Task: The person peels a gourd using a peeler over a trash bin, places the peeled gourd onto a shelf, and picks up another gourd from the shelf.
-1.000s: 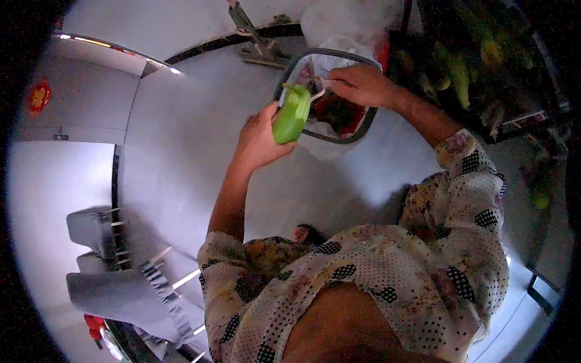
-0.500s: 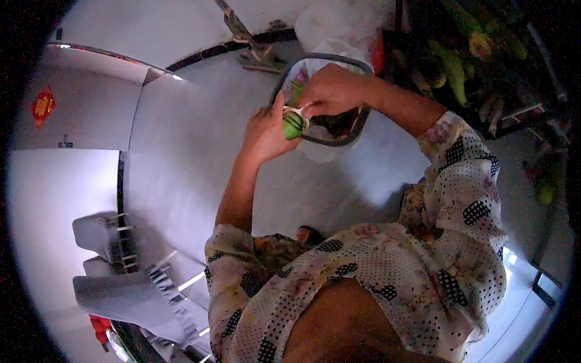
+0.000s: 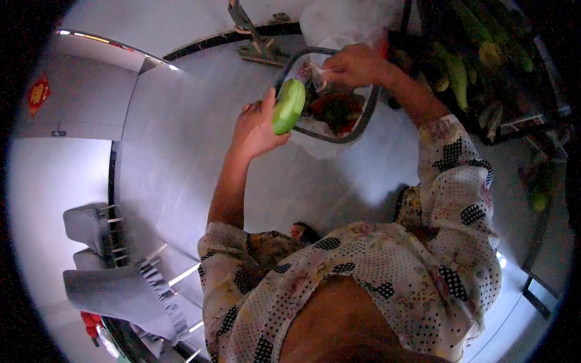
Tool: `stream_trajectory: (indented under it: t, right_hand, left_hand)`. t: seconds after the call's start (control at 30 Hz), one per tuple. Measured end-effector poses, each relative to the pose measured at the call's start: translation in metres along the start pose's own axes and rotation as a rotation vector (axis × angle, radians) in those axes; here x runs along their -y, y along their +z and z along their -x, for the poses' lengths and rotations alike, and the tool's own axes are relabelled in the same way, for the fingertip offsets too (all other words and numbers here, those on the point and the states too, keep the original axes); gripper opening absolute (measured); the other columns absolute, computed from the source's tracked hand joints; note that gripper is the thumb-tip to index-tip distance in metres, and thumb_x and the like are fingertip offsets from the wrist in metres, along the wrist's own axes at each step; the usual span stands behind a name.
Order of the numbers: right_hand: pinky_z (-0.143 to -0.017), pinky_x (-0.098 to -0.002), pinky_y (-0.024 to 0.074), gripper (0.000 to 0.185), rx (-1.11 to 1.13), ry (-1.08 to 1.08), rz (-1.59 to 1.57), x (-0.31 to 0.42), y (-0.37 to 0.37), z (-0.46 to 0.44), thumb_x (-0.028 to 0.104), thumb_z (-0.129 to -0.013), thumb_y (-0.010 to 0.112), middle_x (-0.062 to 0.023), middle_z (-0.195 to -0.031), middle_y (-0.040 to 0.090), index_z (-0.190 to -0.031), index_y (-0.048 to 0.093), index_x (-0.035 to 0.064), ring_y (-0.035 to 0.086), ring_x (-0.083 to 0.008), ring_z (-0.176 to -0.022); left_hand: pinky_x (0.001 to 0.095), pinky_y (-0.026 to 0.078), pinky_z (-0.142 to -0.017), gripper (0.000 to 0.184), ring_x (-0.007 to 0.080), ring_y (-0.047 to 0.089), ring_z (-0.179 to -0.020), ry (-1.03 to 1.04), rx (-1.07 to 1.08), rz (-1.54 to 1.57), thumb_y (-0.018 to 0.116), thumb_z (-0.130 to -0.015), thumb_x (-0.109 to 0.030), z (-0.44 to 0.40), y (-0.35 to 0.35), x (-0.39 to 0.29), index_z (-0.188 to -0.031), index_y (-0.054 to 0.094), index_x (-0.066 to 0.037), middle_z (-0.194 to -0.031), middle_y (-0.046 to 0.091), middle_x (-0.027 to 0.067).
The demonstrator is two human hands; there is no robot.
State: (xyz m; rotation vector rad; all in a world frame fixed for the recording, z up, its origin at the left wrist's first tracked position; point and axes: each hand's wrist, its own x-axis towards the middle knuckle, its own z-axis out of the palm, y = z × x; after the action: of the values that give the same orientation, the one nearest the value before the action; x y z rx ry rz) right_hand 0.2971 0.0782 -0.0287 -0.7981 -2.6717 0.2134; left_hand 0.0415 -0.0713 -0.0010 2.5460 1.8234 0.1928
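Beside the near left part of the bin's rim, find a green vegetable (image 3: 288, 107), tilted, with pale lengthwise bands along the skin. Gripped at the lower end by the left hand (image 3: 257, 130), with the upper end free. Best to hold firmly from the side and below, with thumb and fingertips well back from the exposed face. Better to roll from the wrist for a fresh side than to loosen the grip.

In the right hand (image 3: 357, 65), pinched between the fingers, a small pale tool (image 3: 318, 78), apart from the vegetable; too blurred to tell the exact shape of the working end. Probably best to meet the skin at a shallow angle, with light, even pressure and strokes directed away from the left fingers.

Below the hands, a bin with a dark rim (image 3: 348, 140), a white liner (image 3: 321, 147) folded over it, and reddish and green scraps (image 3: 339, 114) inside. Mind the rim and loose plastic when lowering either wrist. Beyond the far rim, a pale plastic bag (image 3: 342, 24); just past the far left corner, a wooden stand (image 3: 260, 51). To the right, past the elbow, piled long vegetables (image 3: 457, 78), so less room for wide swings there. More room to the left, over the grey floor (image 3: 181, 139), with chairs (image 3: 109, 290) well apart.
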Motion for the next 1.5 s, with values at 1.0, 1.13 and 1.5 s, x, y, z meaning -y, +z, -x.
stream_trajectory:
  t: [1.0,1.13,1.5]
  right_hand:
    - [-0.055,-0.0324,0.0448,0.053,-0.034,0.390,-0.951,0.004,0.062,0.005,0.058,-0.084,0.051,-0.0056,-0.077,0.061,-0.092,0.062,0.0068,0.056,-0.0161,-0.063]
    - [-0.046,-0.0255,0.0379,0.052,0.222,0.406,-1.296,0.038,0.071,0.010,0.059,-0.084,0.050,-0.0004,-0.075,0.060,-0.097,0.061,0.0102,0.050,-0.0084,-0.058]
    - [-0.043,-0.0189,0.0292,0.022,-0.270,0.413,-1.897,0.052,0.054,0.004,0.035,-0.086,0.061,0.0048,-0.080,0.056,-0.090,0.053,0.0138,0.050,-0.0032,-0.062]
  left_hand:
    - [0.0416,0.033,-0.097,0.078,0.0280,0.052,-0.105,0.215,-0.194,-0.087,0.077,-0.060,-0.021,0.005,0.011,-0.005,-0.127,0.041,-0.003,-0.111,0.057,0.0140]
    - [0.0431,0.030,-0.100,0.080,0.0259,0.050,-0.110,0.270,-0.155,-0.105,0.078,-0.060,-0.019,0.005,0.007,-0.018,-0.129,0.040,-0.005,-0.113,0.057,0.0129]
    - [0.0571,0.031,-0.101,0.081,0.0323,0.037,-0.127,-0.302,-0.567,0.552,0.075,-0.071,-0.021,-0.002,0.019,-0.007,-0.135,0.029,-0.005,-0.139,0.033,0.0175]
